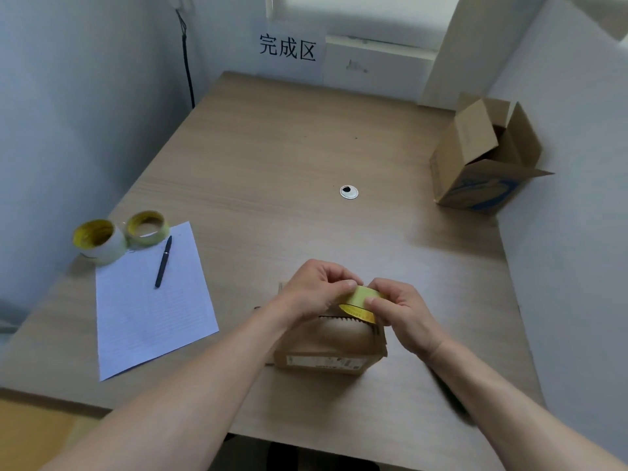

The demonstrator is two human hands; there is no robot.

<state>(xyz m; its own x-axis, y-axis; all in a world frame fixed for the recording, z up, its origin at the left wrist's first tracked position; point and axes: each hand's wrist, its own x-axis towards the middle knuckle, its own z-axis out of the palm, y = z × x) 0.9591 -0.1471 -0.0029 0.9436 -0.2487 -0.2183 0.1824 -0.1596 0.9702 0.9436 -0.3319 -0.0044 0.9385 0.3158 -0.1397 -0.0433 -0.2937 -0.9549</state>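
In the head view, both hands work together just above a small cardboard box (pixel 326 345), which stands on the tabletop (pixel 272 164) near its front edge. The right hand (pixel 401 311) grips a tape roll (pixel 365 299) with curled fingers and thumb, so the roll stays steady over the top of the box. The left hand (pixel 314 287) pinches the upper edge of the same roll with thumb and fingertips. I judge that it searches for the loose end of the tape, to pull a strip for closing the box. Holding the roll so low and close to the box makes sense, because the strip can then go directly onto the flaps.

The tape roll is pale yellow-green on its outer face, with a brighter yellow inner ring that carries small print, too small to read. It is tilted, with its open side toward the camera. The box under it is plain brown with a label strip on the near side. Its top is partly hidden, so I cannot tell if the flaps are fully shut.

At the left, 2 more rolls (pixel 98 239) stand side by side at the corner of a paper sheet (pixel 146 317), and a pen (pixel 163 261) lies on the sheet. An open carton (pixel 482 158) stands far right.
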